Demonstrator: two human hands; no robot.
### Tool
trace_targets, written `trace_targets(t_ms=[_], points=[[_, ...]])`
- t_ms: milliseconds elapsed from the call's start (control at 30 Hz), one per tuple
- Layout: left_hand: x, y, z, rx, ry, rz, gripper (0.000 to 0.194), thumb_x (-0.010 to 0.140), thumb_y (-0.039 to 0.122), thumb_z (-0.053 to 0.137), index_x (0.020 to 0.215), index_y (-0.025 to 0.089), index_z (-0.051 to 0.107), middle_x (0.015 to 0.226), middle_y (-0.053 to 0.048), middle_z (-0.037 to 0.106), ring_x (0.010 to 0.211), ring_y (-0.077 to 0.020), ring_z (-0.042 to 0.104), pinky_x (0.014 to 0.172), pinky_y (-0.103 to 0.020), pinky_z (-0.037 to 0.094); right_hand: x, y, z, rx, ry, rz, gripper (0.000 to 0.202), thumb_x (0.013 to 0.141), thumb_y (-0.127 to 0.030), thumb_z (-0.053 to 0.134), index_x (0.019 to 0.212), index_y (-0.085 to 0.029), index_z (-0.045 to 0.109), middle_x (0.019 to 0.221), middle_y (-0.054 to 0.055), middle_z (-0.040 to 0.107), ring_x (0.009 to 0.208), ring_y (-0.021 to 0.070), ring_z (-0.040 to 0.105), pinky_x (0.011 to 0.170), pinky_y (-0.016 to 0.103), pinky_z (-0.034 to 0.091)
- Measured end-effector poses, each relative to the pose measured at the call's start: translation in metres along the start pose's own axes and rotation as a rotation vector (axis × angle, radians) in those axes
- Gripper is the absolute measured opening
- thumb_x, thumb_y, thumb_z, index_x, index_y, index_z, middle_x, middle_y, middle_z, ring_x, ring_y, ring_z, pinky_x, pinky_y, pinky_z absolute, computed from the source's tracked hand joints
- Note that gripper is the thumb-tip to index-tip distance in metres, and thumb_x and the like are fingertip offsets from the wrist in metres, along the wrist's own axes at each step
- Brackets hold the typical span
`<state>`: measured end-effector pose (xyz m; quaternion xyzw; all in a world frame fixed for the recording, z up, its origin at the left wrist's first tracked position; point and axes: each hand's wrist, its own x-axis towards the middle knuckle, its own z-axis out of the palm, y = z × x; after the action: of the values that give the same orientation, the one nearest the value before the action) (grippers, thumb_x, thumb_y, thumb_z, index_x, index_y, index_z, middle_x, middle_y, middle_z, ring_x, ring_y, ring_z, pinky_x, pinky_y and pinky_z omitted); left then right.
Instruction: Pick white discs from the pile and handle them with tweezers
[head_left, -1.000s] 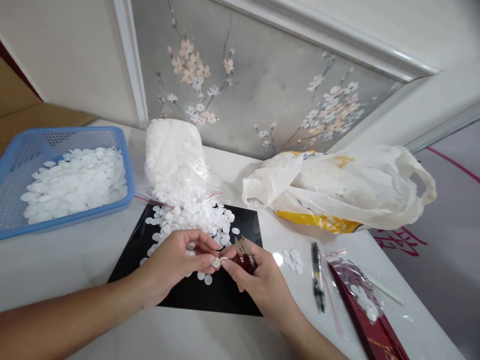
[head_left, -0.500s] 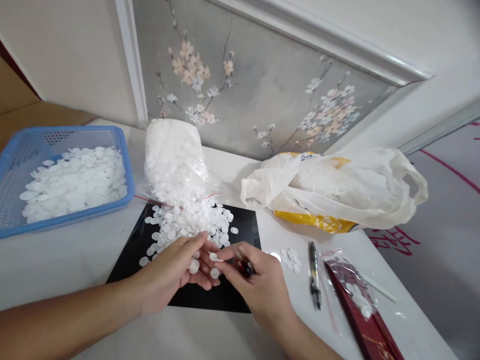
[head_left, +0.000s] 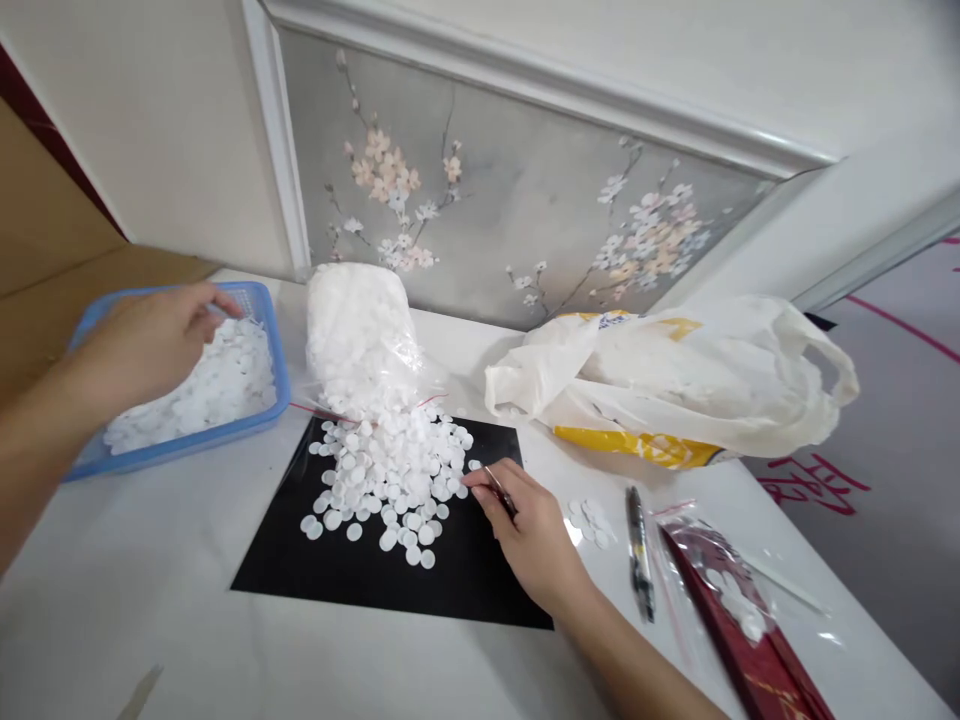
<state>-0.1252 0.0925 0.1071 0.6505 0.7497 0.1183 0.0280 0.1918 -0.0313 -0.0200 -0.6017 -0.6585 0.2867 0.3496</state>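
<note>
Left hand (head_left: 161, 335) is hovering over the blue perforated basket (head_left: 281, 400), its fingers bending loosely and standing slightly apart; motion blur is hiding whether any disc is between them. The basket is holding a heap of white discs (head_left: 225, 380) and is sitting on the glossy white table (head_left: 187, 570). Right hand (head_left: 529, 525) is closing its fingers around a small metal tool with a dark handle, probably snips (head_left: 501, 490), while its thumb and index finger are reaching the right edge of the loose disc pile (head_left: 397, 460). That pile is spreading over the black mat (head_left: 337, 575), with a few discs lying separately toward the near side. Behind it, a clear plastic bag (head_left: 360, 330) packed with discs is lying with its mouth toward the pile. A white-and-yellow carrier bag (head_left: 675, 370) is resting beyond the mat, to the right. Right of the mat, a small disc cluster (head_left: 591, 522) is lying near a pen (head_left: 640, 555); farther right, a clear zip pouch (head_left: 727, 575) containing white pieces is overlapping a dark red packet (head_left: 757, 660). A floral panel (head_left: 525, 170) is standing behind the table.
</note>
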Motion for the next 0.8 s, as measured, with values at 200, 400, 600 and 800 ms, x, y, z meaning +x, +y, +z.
trace_targets(t_ms=[200, 400, 600, 800], points=[[-0.003, -0.030, 0.012, 0.177, 0.086, 0.214, 0.038, 0.094, 0.037, 0.041, 0.104, 0.013, 0.068, 0.115, -0.010, 0.064, 0.109, -0.0281, 0.055, 0.101, -0.054, 0.032, 0.002, -0.003, 0.003, 0.033, 0.031, -0.025, 0.021, 0.096, -0.030, 0.046, 0.089, -0.023, 0.065, 0.092, 0.005, 0.059, 0.083, 0.0190, 0.063, 0.077, 0.031, 0.052], [-0.066, 0.019, 0.042, -0.290, 0.065, 0.518, 0.024, 0.090, 0.034, 0.052, 0.086, 0.023, 0.072, 0.086, 0.004, 0.074, 0.076, -0.0131, 0.064, 0.073, -0.021, 0.046, -0.002, -0.014, 0.016, -0.008, -0.148, -0.184, 0.021, 0.096, -0.021, 0.044, 0.091, -0.022, 0.065, 0.095, 0.006, 0.056, 0.084, 0.0176, 0.063, 0.078, 0.030, 0.053], [-0.115, 0.050, 0.098, -0.190, -0.466, 0.802, 0.016, 0.078, 0.006, 0.060, 0.080, 0.021, 0.066, 0.080, 0.001, 0.065, 0.073, -0.0161, 0.062, 0.063, -0.024, 0.041, -0.007, -0.011, 0.023, -0.069, -0.226, -0.148, 0.013, 0.083, -0.013, 0.065, 0.091, -0.023, 0.067, 0.087, 0.002, 0.057, 0.072, 0.0152, 0.060, 0.067, 0.026, 0.051], [-0.117, 0.046, 0.103, -0.326, -0.576, 0.665, 0.008, 0.080, 0.014, 0.062, 0.081, 0.022, 0.063, 0.083, 0.002, 0.057, 0.070, -0.0149, 0.055, 0.063, -0.024, 0.038, -0.006, -0.021, 0.013, 0.057, -0.212, -0.024, 0.011, 0.081, -0.013, 0.062, 0.074, -0.021, 0.063, 0.074, -0.001, 0.057, 0.061, 0.0121, 0.053, 0.057, 0.022, 0.044]])
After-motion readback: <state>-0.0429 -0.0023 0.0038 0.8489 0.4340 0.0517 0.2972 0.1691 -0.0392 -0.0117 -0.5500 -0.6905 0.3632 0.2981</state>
